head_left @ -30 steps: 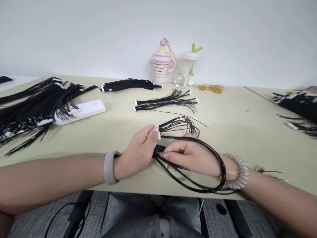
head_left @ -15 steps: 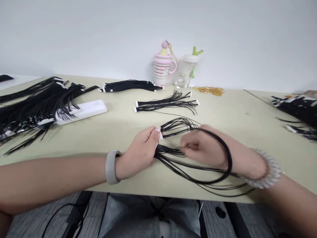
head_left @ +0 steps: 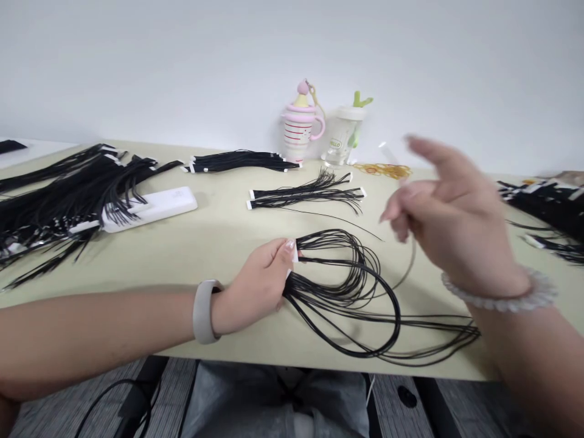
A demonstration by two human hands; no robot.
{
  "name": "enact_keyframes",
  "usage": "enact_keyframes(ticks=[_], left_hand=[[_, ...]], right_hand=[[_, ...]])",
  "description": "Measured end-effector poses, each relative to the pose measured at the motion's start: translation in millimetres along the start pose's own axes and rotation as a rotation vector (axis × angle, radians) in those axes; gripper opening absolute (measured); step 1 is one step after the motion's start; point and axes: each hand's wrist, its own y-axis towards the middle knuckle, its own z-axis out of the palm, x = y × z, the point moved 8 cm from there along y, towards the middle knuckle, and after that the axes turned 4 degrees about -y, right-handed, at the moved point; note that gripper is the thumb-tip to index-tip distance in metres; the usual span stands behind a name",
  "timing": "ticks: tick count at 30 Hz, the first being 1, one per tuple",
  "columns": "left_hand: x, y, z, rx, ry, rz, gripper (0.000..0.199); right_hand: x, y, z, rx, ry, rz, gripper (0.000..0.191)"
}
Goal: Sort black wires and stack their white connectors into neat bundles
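Note:
My left hand point(head_left: 262, 274) is closed around the white connectors point(head_left: 294, 250) of a looped black wire bundle point(head_left: 351, 243), just above the table. The wires fan out to the right in rounded coils, with one thicker loop reaching nearest the front edge. My right hand point(head_left: 451, 213) is raised to the right of the coils, smeared by motion. Its index finger points out while the thumb and other fingers are curled together. One thin wire point(head_left: 413, 264) runs from the coils up to these curled fingers, where its end is hidden.
Behind the coils lie two short wire bundles point(head_left: 305, 198). A long black bundle point(head_left: 237, 161), a striped mug point(head_left: 298, 137), a clear cup point(head_left: 344, 137) and yellow rubber bands point(head_left: 383, 170) line the wall. Wire heaps point(head_left: 59, 194) and a white power bank point(head_left: 168, 205) are left; more wires point(head_left: 547, 207) right.
My right hand has left the middle of the coils and swung up and to the right, drawing a thin wire out. The loops have spread lower; my left hand keeps its hold.

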Motion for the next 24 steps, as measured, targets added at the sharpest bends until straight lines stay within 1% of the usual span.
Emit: enact_keyframes(ticks=[1, 3, 5, 6, 9, 16, 24], left_hand=[[1, 0, 0.4, 0.004, -0.005, 0.000, 0.039], [2, 0, 0.6, 0.004, -0.004, 0.006, 0.039], [2, 0, -0.4, -0.006, 0.002, 0.012, 0.039], [3, 1, -0.8, -0.010, 0.005, 0.011, 0.039], [4, 1, -0.6, -0.004, -0.006, -0.011, 0.040], [2, 0, 1.1, 0.014, -0.025, -0.017, 0.039], [0, 1, 1.2, 0.017, -0.003, 0.005, 0.040]], right_hand=[[3, -6, 15, 0.117, -0.077, -0.003, 0.038], [7, -18, 42, 0.325, -0.252, -0.052, 0.019], [10, -28, 59, 0.449, -0.410, -0.149, 0.003], [11, -31, 64, 0.477, -0.463, -0.198, 0.004], [14, -33, 69, 0.468, -0.532, -0.282, 0.010], [18, -34, 65, 0.403, -0.525, -0.319, 0.011], [24, -37, 68, 0.447, -0.600, -0.418, 0.011]])
